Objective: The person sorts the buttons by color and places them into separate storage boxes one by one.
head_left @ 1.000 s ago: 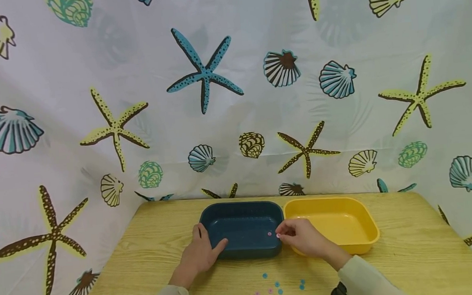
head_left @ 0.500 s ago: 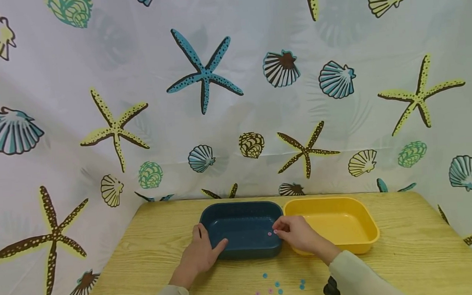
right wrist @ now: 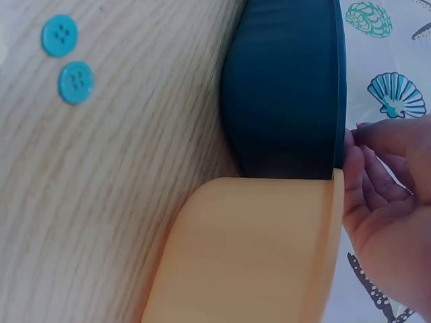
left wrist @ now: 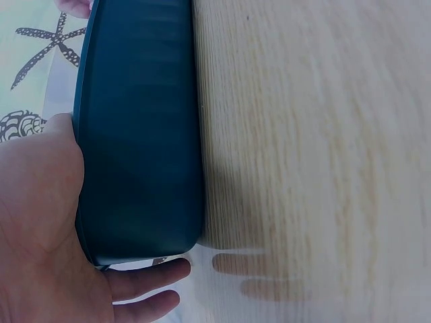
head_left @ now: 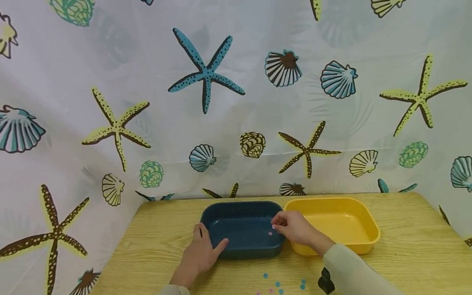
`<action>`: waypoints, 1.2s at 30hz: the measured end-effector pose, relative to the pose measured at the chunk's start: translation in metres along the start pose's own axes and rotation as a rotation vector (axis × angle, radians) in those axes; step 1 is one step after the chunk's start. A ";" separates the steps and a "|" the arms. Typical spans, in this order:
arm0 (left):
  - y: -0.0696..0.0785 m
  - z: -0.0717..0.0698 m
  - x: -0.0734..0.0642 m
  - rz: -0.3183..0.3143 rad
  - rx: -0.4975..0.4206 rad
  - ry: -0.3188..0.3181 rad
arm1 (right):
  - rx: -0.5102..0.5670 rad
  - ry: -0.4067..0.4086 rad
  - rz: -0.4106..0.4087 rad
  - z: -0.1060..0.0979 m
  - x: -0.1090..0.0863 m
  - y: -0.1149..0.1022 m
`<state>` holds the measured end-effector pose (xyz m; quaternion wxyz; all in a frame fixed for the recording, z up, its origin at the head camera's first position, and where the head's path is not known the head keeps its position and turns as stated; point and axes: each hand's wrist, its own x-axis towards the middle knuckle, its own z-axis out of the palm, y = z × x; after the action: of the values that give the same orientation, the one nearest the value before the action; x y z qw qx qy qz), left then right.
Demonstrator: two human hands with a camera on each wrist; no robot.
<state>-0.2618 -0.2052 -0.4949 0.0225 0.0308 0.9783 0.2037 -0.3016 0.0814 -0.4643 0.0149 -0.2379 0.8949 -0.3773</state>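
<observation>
My left hand [head_left: 200, 252] holds the front left corner of a dark blue tray [head_left: 243, 254], its thumb over the rim and its fingers along the outside of the end wall [left wrist: 138, 258]. Above the tray's right end, my right hand [head_left: 298, 229] pinches a small pink button [head_left: 274, 226] between thumb and fingertips. One other pink button [head_left: 270, 233] lies inside the tray, near its right side. From the right wrist view, the fingers [right wrist: 387, 145] are just beyond the tray's rim, and the pinched button is hardly visible there.
A yellow tray [head_left: 366, 246] stands against the blue tray's right side. Loose blue buttons [right wrist: 75, 82] and pink buttons [head_left: 258, 294] lie on the wooden table [head_left: 415, 244] in front. A cloth printed with shells and starfish [head_left: 234, 120] hangs behind and at both sides.
My right hand has moved slightly up and left, carrying the pink button from the tray's right rim to over its inside. The left hand stays where it was.
</observation>
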 end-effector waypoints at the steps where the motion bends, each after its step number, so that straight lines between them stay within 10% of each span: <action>1: 0.000 0.000 0.000 0.001 -0.001 0.001 | 0.006 -0.002 0.006 0.000 0.001 0.000; 36: -0.002 0.001 0.001 0.016 -0.012 0.009 | 0.073 0.018 0.119 -0.001 0.024 0.008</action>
<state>-0.2632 -0.2066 -0.4963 0.0165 0.0373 0.9769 0.2096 -0.3265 0.0767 -0.4654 0.0381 -0.1801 0.8932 -0.4103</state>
